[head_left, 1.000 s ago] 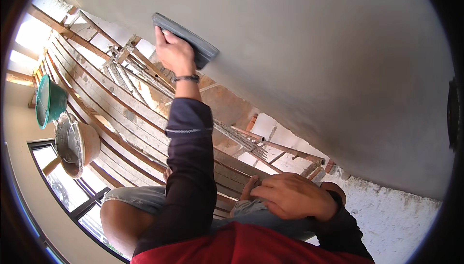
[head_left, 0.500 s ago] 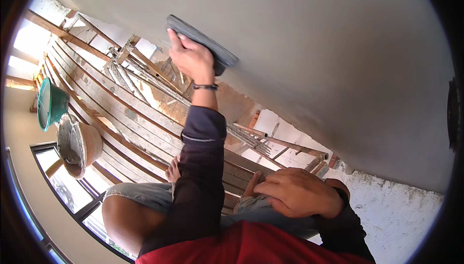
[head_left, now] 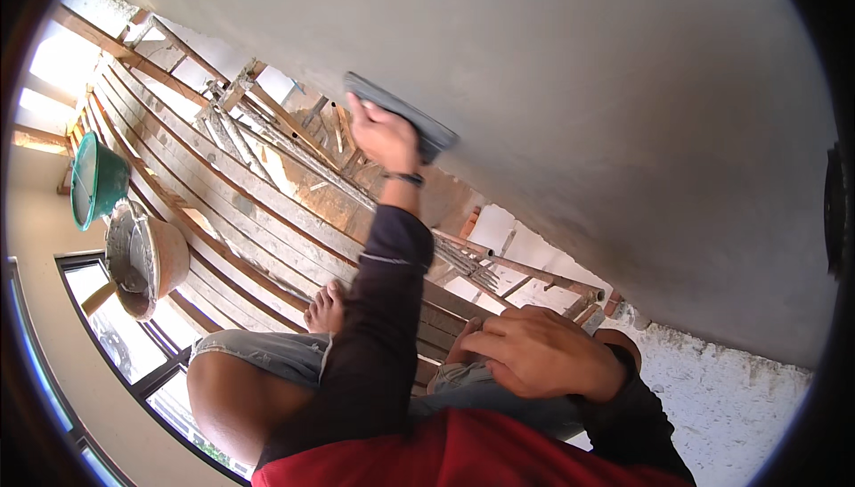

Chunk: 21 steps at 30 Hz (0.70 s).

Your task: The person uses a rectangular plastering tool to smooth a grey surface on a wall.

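My left hand (head_left: 387,135) is shut on a grey rectangular float (head_left: 433,135), slightly motion-blurred, held against the smooth grey plastered wall (head_left: 623,86) near its edge at the plank side. My right hand (head_left: 543,353) hangs over my bent right leg, fingers loosely bent and apart, with no tool visible in it; its palm is hidden. My bare foot (head_left: 325,309) shows beside my left forearm.
I am on slatted wooden planks (head_left: 223,211). At left stand a green tub (head_left: 107,182) and a pale bucket (head_left: 165,255) with grey mortar, near a window (head_left: 98,300). Mortar-crusted scaffolding poles (head_left: 543,278) and timber lie beyond the planks. A rough white surface (head_left: 712,398) is at lower right.
My left hand and the float have moved right and down along the wall, uncovering more of my foot. My right hand has shifted only slightly.
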### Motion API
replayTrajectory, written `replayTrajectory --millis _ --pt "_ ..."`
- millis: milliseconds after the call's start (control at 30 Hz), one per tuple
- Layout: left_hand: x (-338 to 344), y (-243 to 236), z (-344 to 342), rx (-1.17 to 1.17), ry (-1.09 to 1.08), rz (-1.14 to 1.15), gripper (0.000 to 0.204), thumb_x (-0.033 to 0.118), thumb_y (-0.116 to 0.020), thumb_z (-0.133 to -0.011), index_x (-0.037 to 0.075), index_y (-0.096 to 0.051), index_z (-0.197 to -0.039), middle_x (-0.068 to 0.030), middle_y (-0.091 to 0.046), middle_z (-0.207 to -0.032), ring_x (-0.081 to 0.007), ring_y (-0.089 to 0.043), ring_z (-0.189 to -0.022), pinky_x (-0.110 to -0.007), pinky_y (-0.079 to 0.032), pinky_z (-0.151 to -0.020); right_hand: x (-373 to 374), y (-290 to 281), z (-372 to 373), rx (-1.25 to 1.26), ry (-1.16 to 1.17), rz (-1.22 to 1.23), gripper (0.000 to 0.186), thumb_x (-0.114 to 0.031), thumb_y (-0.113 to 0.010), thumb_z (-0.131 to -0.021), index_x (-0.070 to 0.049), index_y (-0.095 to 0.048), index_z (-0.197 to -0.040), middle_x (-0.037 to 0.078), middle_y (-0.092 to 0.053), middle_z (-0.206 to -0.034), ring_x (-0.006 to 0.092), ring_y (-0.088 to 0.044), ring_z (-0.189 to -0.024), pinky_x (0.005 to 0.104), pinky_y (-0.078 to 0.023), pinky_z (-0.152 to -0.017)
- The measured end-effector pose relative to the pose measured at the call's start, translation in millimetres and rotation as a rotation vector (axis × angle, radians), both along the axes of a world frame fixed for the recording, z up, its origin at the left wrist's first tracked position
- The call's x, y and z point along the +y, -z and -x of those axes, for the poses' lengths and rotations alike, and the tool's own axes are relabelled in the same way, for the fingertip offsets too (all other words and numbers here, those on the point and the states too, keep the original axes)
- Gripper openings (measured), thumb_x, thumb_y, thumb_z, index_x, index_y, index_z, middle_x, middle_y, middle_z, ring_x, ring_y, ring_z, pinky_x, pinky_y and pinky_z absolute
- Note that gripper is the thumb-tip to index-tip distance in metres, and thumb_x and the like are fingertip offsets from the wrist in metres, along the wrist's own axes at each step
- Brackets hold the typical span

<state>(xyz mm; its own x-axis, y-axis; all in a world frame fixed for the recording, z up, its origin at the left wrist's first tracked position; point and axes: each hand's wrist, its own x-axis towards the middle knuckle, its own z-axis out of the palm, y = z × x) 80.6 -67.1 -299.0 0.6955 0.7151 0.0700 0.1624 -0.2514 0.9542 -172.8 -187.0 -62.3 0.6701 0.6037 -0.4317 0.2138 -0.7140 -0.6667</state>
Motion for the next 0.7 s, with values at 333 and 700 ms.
replayTrajectory --millis 333,700 --pt "-139 -7 145 0.019 0.106 0.129 0.052 0.020 -0.050 -0.103 0.004 -0.046 -0.153 -0.0163 -0.051 -0.087 -0.0356 -0.053 -0.082 -0.045 -0.044 -0.078 22 11 -11 0.037 -0.082 0.036 0.030 -0.011 -0.065 -0.085 -0.013 -0.067 -0.115 0.011 -0.063 -0.088 0.0342 -0.065 -0.088 0.0453 -0.053 -0.078" --pt "-10 40 21 -0.040 0.024 0.144 0.047 0.020 -0.049 -0.103 -0.003 -0.054 -0.144 -0.0321 -0.065 -0.117 -0.0471 -0.063 -0.104 -0.049 -0.048 -0.094 13 11 -10 0.032 0.018 0.065 0.032 -0.008 -0.064 -0.084 -0.011 -0.066 -0.116 0.012 -0.066 -0.094 0.0345 -0.065 -0.092 0.0464 -0.053 -0.083"
